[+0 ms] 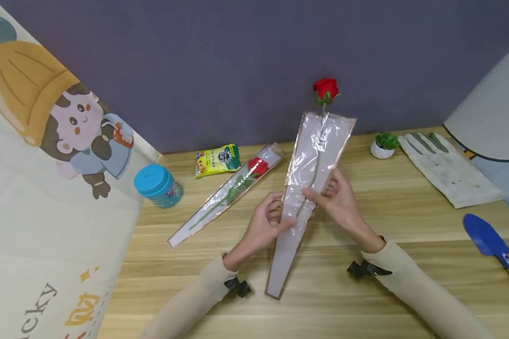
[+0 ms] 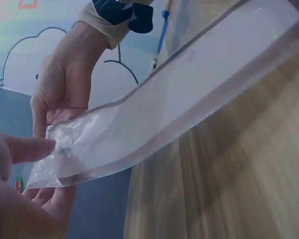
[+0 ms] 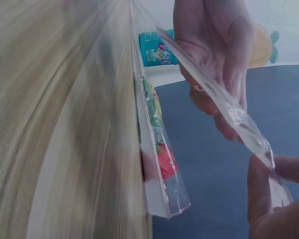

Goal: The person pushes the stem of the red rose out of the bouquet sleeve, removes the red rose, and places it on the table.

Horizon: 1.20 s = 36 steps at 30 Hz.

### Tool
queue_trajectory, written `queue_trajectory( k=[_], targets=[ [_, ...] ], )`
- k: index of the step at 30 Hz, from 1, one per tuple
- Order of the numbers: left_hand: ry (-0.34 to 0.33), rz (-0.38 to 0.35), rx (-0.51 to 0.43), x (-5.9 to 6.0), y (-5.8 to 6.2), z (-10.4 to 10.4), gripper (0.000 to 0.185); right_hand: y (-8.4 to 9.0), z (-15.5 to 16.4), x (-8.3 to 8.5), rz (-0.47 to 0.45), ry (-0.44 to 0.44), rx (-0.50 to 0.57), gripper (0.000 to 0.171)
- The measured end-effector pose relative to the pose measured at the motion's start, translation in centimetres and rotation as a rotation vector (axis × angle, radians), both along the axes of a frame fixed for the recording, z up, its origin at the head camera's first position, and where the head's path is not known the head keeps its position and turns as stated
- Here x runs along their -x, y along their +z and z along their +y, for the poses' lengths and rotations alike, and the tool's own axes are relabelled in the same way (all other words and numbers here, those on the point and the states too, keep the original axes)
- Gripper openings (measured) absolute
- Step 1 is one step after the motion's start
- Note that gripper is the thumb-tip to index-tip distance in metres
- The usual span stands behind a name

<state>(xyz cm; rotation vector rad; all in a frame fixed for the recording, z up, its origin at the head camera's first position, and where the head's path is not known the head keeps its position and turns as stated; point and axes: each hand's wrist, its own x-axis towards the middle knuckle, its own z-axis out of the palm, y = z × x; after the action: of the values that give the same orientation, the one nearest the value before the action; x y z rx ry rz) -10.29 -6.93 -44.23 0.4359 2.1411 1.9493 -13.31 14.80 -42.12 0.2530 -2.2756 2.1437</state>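
Observation:
A clear flower sleeve (image 1: 286, 254) with a pale back and a brownish border is held up over the table, tapering toward its lower end. Inside it runs the green stem of a red rose (image 1: 325, 88), whose bloom stands above the sleeve's wide top. My left hand (image 1: 266, 221) pinches the sleeve's left edge, thumb on the front and fingers behind. Higher on the right edge, my right hand (image 1: 339, 202) pinches it too, its thumb over the stem. In the right wrist view the sleeve (image 3: 239, 117) appears edge-on between both hands.
On the table to the left lies another sleeved rose (image 1: 258, 166), beside a yellow-green packet (image 1: 217, 160) and a blue-lidded jar (image 1: 158, 185). At right are a small potted succulent (image 1: 384, 145), a pale glove (image 1: 449, 169) and a blue trowel (image 1: 485, 235). A dark panel (image 1: 237, 70) stands behind.

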Motion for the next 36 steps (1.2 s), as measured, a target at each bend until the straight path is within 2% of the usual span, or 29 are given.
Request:
queue_trajectory(
  k=[5,12,16,25,31,36],
  targets=[
    [0.01,-0.008,-0.023,0.2,-0.1,0.3,0.064,0.0,0.1,-0.2,0.0,-0.005,-0.011,0.074],
    [0.001,-0.04,-0.048,0.0,-0.3,0.1,0.066,-0.2,0.3,-0.6,-0.02,-0.022,-0.139,0.071],
    [-0.004,-0.031,-0.043,-0.1,-0.3,0.0,0.065,-0.5,0.3,-0.6,-0.012,-0.02,-0.148,0.069],
    [-0.021,0.0,-0.039,-0.6,-0.2,-0.5,0.063,0.1,2.0,0.0,0.053,-0.054,-0.035,0.058],
    [-0.055,0.014,-0.018,-1.1,-0.3,-1.2,0.059,1.9,4.1,0.8,0.011,-0.065,0.122,0.041],
    [-0.077,0.062,0.018,-1.6,-0.4,-1.8,0.056,3.4,5.9,2.0,0.022,-0.1,0.231,0.032]
  ],
)
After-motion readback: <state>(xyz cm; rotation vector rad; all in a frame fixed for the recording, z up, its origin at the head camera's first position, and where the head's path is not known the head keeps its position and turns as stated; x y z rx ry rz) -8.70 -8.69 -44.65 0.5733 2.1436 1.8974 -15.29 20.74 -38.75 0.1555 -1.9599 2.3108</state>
